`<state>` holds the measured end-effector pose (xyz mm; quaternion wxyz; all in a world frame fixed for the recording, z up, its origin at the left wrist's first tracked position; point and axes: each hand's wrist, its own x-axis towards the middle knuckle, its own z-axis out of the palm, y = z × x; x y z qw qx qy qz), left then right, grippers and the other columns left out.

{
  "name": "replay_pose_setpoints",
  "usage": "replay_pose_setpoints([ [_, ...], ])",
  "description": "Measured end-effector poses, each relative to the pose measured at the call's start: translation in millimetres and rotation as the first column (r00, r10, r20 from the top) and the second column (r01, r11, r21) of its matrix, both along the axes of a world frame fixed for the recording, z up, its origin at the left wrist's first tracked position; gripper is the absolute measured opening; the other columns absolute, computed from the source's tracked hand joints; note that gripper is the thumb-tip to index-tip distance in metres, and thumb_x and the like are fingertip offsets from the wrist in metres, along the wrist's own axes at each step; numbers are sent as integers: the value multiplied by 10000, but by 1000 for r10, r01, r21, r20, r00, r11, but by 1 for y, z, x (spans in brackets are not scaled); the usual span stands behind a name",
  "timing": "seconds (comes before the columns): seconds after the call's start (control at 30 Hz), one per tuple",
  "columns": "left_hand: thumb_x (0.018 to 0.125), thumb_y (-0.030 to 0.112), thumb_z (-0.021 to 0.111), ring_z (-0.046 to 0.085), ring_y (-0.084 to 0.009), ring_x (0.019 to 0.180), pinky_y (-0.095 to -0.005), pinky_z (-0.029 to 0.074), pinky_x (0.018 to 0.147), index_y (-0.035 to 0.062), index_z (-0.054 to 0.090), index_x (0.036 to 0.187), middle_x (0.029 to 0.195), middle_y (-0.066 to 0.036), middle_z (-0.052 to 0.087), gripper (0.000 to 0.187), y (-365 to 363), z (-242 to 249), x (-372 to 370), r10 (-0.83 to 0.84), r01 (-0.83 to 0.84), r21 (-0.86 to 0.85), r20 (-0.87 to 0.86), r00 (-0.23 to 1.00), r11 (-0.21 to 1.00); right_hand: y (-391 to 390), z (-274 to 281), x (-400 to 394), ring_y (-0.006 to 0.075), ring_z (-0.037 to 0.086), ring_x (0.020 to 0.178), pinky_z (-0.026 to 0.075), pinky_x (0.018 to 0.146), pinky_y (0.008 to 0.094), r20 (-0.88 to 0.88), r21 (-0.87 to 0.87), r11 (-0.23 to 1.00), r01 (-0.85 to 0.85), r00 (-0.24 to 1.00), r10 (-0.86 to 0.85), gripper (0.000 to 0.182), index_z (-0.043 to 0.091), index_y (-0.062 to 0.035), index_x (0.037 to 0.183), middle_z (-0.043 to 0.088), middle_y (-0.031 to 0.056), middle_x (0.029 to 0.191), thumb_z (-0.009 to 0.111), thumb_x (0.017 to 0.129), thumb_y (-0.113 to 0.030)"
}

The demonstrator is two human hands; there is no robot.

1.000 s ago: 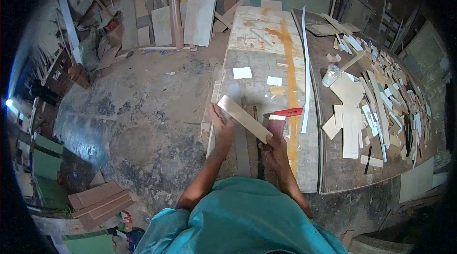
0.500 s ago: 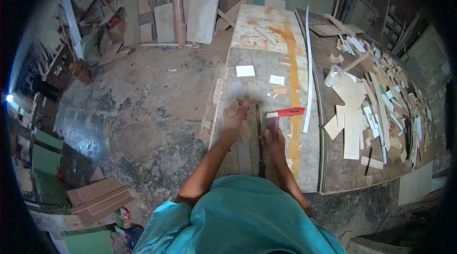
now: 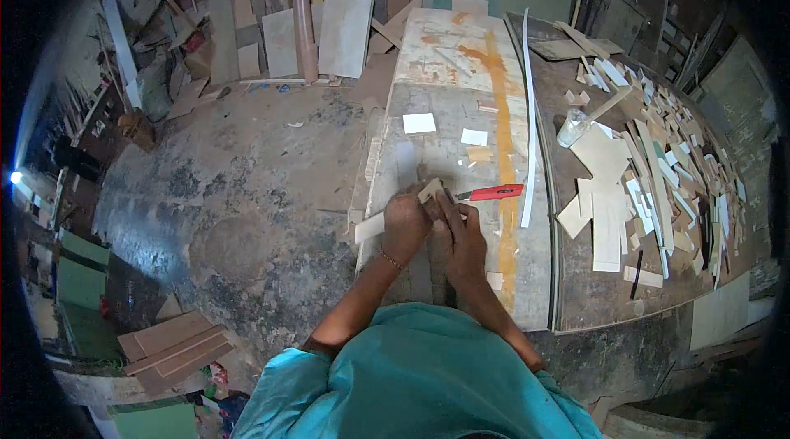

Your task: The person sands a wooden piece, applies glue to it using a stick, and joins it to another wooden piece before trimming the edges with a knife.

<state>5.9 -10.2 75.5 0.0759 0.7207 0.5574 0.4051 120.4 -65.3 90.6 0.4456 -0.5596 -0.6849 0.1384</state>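
Observation:
My left hand (image 3: 406, 223) is closed around a pale strip of board (image 3: 371, 227) that sticks out to its lower left, over the worktable (image 3: 399, 274). A light-coloured end of a piece (image 3: 429, 190) shows above the fingers of that hand. My right hand (image 3: 465, 243) meets it there, fingers bent and pressed against the piece; the reddish-brown block it held shows only as a dark edge, mostly hidden by the fingers. Just right of the fingertips lies a red utility knife (image 3: 496, 192) on the table.
White rectangles (image 3: 419, 123) and small offcuts (image 3: 479, 154) lie farther up the table. A long white strip (image 3: 529, 118) runs along its right edge. On the neighbouring table are a plastic cup (image 3: 569, 133) with a stick and heaped wood scraps (image 3: 658, 151). Boards (image 3: 346, 36) lean at the back.
My hands have come together, the right one moving up and left to the piece in the left. The pale strip now points to the lower left.

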Motion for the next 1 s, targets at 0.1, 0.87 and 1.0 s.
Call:
replay_pose_setpoints([
  [0.1, 736, 206, 601, 573, -339, 631, -426, 464, 575, 8, 555, 781, 692, -172, 573, 208, -9, -17, 7, 35, -39, -22, -181, 983, 999, 11, -3, -2, 338, 531, 855, 442, 744, 398, -97, -188, 982, 14, 995, -32, 356, 470, -185, 1234, 485, 185, 1005, 424, 892, -271],
  [0.87, 702, 116, 545, 572, -300, 545, -386, 463, 532, 12, 580, 621, 598, -167, 566, 135, -5, -40, -4, 30, -44, -43, -289, 957, 998, 4, -27, -12, 343, 515, 818, 422, 735, 413, -79, -233, 970, 64, 993, -84, 401, 445, -168, 1260, 488, 210, 885, 396, 901, -340],
  [1.0, 711, 117, 540, 580, -297, 591, -396, 459, 555, 19, 584, 649, 593, -149, 558, 125, -11, -49, 6, -38, -5, -121, -351, 936, 993, 29, -47, 3, 371, 513, 821, 419, 745, 426, -180, -284, 959, -25, 983, -27, 402, 447, -172, 1258, 490, 233, 904, 397, 899, -346],
])
